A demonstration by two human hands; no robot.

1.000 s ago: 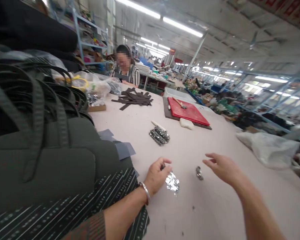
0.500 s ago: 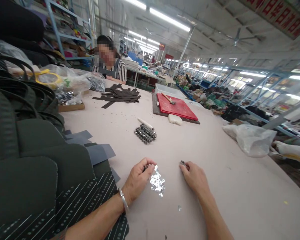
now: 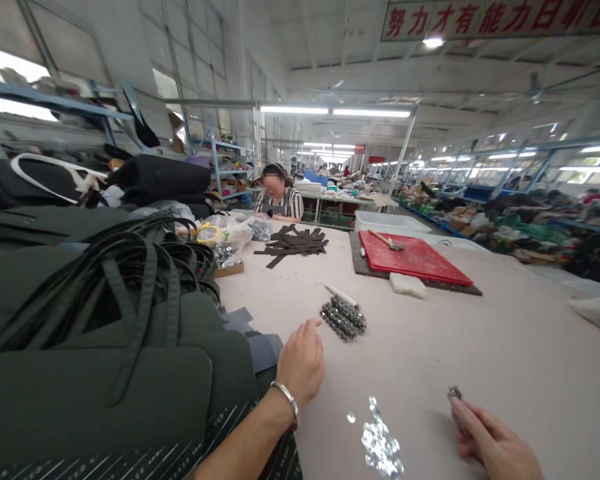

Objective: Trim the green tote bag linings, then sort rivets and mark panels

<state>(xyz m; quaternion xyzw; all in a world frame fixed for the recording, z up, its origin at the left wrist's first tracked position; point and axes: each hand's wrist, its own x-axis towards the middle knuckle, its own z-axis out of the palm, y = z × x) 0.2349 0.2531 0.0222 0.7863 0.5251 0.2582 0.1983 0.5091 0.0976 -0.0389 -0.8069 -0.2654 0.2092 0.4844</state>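
Observation:
My left hand, with a silver bangle on the wrist, hovers over the table near a cluster of dark metal pieces; its fingers are curled loosely and I cannot see anything in them. My right hand sits at the lower right, fingers pinched round a small dark metal piece at the fingertips. Between the two hands a small heap of shiny silver bits lies on the pale table.
A pile of dark green bags with straps fills the left. Farther off lie dark leather strips, a red cutting mat with a hammer, and a white block. A person in a striped top sits at the far end.
The camera tilted up. My left hand left the silver heap and moved forward towards the dark metal cluster. My right hand picked up the small dark piece and drew back to the right.

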